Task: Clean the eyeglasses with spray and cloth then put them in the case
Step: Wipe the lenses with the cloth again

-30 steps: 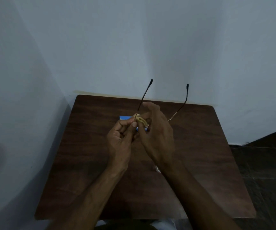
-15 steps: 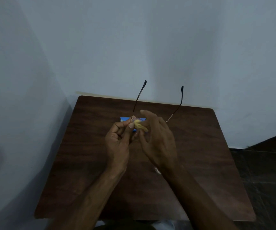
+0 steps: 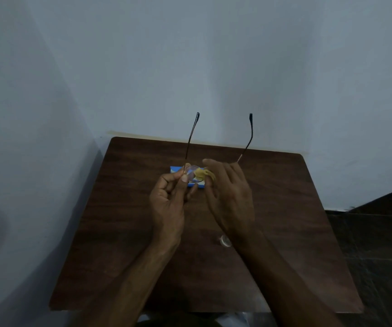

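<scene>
Thin-framed eyeglasses [image 3: 191,138] are held above the brown table [image 3: 128,208], temples open and pointing away from me toward the wall. My left hand [image 3: 169,201] pinches the left lens rim between thumb and fingers. My right hand [image 3: 230,197] holds a small yellow cloth [image 3: 203,173] against the glasses beside that lens. A blue case [image 3: 176,169] lies flat on the table behind my hands, partly hidden by them. A small clear bottle [image 3: 225,240], probably the spray, shows just under my right wrist.
The table stands in a corner, with grey walls [image 3: 190,67] at the left and back. A dark floor [image 3: 374,244] lies to the right. A patch of white fabric [image 3: 242,319] shows below the table's near edge.
The glasses have tilted so the temples stand more upright. My right hand with the cloth has slid right, uncovering the left lens; the left hand keeps its pinch.
</scene>
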